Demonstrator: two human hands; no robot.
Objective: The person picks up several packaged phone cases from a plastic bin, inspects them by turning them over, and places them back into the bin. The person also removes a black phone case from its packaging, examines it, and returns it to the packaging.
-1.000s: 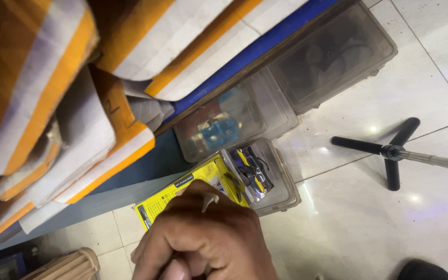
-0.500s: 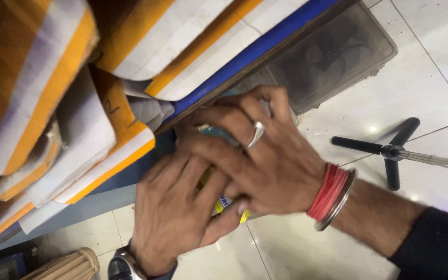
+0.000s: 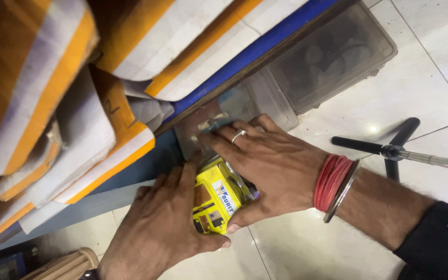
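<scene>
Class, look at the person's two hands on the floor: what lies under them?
Under the left hand and right hand lies a yellow package and part of a clear plastic box. What the package and box hold is covered.

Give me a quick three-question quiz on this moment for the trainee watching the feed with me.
1. True or false: both hands touch the yellow package.
2. Which hand wears a ring and red wrist threads? A) left hand B) right hand C) neither
3. What black thing stands on the tiled floor to the right of the hands?

Key
1. True: the left hand grips it from below, and the right hand lies over its top with the thumb along its side.
2. B: ring on a finger, with red threads and a metal bangle at the wrist.
3. A black stand base with spread legs and a pole running off to the right.
</scene>
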